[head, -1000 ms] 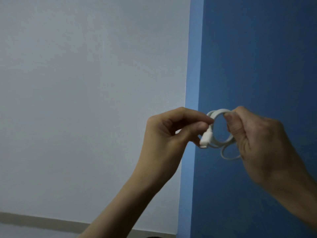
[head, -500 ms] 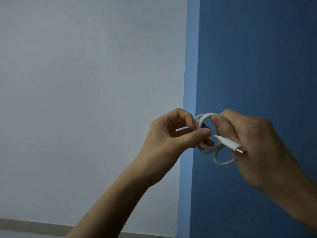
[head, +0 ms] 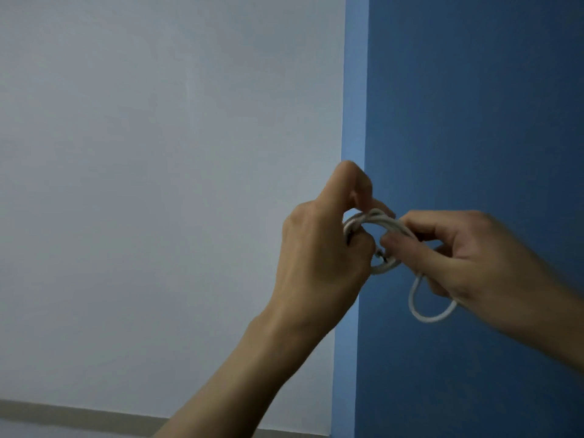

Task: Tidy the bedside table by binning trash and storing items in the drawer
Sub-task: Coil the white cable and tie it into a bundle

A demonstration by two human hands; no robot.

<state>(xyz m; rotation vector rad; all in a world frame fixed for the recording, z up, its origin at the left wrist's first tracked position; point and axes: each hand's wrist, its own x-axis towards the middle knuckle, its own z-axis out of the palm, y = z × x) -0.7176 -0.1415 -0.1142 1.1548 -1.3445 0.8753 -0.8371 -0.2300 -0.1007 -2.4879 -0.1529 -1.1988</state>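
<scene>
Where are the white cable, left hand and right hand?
white cable (head: 382, 220): head view, top of coil.
left hand (head: 319, 257): head view, back of hand.
right hand (head: 474, 257): head view, back of hand.

Two bare hands: one left hand (head: 319, 257) near centre, one right hand (head: 467, 260) at its 3 o'clock. One coiled white cable (head: 379, 221), with one loose loop (head: 420, 314) at 5 o'clock. One white wall (head: 158, 184), one blue wall (head: 474, 105), one skirting strip (head: 79, 415) at 7 o'clock.

The left hand (head: 319, 260) and right hand (head: 467, 263) hold a coiled white cable (head: 384, 220).
</scene>
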